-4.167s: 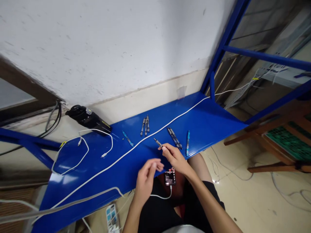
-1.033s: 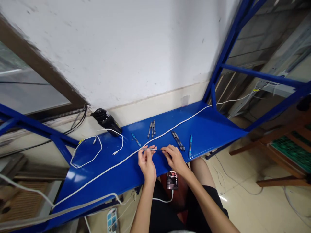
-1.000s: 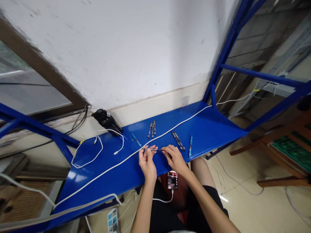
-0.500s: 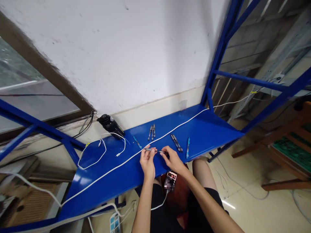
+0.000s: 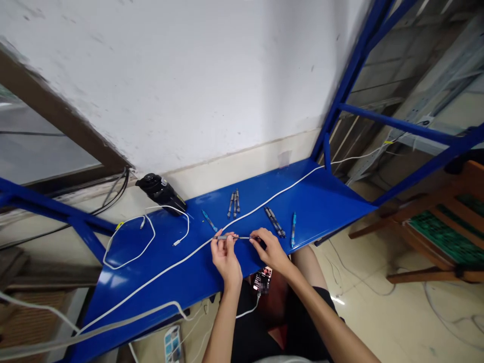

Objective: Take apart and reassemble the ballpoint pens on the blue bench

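Observation:
My left hand [image 5: 227, 259] is closed round a grey pen barrel [image 5: 222, 237] held level above the table's front part. A thin pen refill [image 5: 244, 238] runs from the barrel toward the right, and my right hand [image 5: 270, 250] pinches its far end. Just beyond my left hand lies a blue pen [image 5: 209, 221]. Several grey pens [image 5: 234, 202] lie together behind the white cable. To the right of my right hand are a small group of dark pens [image 5: 275, 222] and another blue pen [image 5: 293, 229].
A long white cable [image 5: 280, 192] crosses the blue table [image 5: 325, 201]. A black bottle [image 5: 162, 194] and a looped white charging cable [image 5: 151, 247] are on the left. A phone [image 5: 262, 280] rests at my lap. A wooden chair [image 5: 446, 222] stands at right; a power strip [image 5: 173, 345] lies below.
My hands are farther apart, and more of the thin refill shows between them. My left hand has moved slightly left with the barrel. The camera view has shifted a little.

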Demonstrator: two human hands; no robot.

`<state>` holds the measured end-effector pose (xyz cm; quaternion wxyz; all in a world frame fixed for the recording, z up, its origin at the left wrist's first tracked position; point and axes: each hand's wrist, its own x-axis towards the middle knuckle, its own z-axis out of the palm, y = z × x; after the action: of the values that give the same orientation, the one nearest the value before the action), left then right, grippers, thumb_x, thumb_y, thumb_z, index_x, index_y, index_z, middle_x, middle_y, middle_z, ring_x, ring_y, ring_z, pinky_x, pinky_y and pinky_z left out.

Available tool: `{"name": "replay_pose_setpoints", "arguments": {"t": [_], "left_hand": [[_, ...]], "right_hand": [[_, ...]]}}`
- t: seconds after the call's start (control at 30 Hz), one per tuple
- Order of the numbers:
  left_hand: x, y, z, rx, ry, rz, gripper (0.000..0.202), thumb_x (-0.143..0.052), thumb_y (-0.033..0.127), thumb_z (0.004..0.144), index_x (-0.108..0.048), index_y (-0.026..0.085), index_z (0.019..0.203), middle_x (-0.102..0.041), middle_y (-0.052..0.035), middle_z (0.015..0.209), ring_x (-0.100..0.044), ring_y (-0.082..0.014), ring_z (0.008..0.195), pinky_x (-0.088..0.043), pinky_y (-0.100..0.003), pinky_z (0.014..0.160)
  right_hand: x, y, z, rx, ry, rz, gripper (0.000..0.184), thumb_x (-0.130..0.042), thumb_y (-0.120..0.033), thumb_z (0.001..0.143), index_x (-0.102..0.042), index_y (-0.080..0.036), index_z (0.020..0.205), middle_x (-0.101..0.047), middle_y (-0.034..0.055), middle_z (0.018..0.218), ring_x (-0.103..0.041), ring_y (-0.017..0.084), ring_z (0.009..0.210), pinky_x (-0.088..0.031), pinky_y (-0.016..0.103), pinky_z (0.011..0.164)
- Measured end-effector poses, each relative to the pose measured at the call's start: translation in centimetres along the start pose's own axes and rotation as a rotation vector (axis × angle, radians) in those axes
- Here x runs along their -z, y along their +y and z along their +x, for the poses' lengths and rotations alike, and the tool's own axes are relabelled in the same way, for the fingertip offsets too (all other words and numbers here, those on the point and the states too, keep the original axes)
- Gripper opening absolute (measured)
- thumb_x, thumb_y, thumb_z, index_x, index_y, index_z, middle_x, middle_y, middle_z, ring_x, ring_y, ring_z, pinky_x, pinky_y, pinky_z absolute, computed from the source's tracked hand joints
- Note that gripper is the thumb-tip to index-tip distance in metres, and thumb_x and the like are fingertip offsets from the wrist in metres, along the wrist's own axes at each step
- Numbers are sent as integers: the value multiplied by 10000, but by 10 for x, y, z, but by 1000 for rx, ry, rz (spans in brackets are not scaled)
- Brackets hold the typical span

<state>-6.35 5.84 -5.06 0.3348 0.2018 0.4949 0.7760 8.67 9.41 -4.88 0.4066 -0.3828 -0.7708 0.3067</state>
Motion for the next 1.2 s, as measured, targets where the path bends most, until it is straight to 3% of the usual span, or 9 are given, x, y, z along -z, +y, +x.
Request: {"name": "replay_pose_setpoints", "arguments": {"t": [0.27,0.47,0.63,1.0,1.2], "left_hand": [[-2,3,-3,27,-40,85,525,-862,465,914,-634,216,1316,-793,-78,1076,-792,-205,963,-639,-358,932],[-2,1,-3,136,-242,181,451,-886,449,893,-701,189,1212,-833,-121,1125,-808,-259,1075,-632,-402,1007],[0,-4,-1,161,-308,270,376,-859,439,920,-756,171,1162,-839,-135,1153,-812,-273,1089,-628,-403,1012],[-2,-4,0,103,-264,314,342,-856,481,908,-789,176,1046,-812,-94,1054,-774,-232,1006,-622,-342,941],[-1,-3,1,90,-252,322,355,-834,505,924,-784,175,1045,-790,-72,1007,-756,-217,955,-604,-314,897]], "right_hand": [[4,-3,3,18,-80,-43,176,-588,-366,1135,-716,-280,1221,-758,77,1097,-677,259,1000,-492,433,936],[2,0,1,-48,-60,53,149,-591,-369,1130,-665,-260,1201,-738,77,1086,-678,252,1000,-521,409,922],[0,5,-1,-118,-11,183,120,-599,-372,1116,-609,-253,1116,-704,53,1025,-684,218,914,-548,351,839],[8,-5,4,-45,-22,219,202,-565,-373,1140,-730,-275,1202,-742,84,1095,-718,254,1015,-572,404,938],[2,1,2,-68,10,203,175,-615,-372,1112,-709,-256,1204,-743,84,1079,-719,252,979,-576,398,903]]}}
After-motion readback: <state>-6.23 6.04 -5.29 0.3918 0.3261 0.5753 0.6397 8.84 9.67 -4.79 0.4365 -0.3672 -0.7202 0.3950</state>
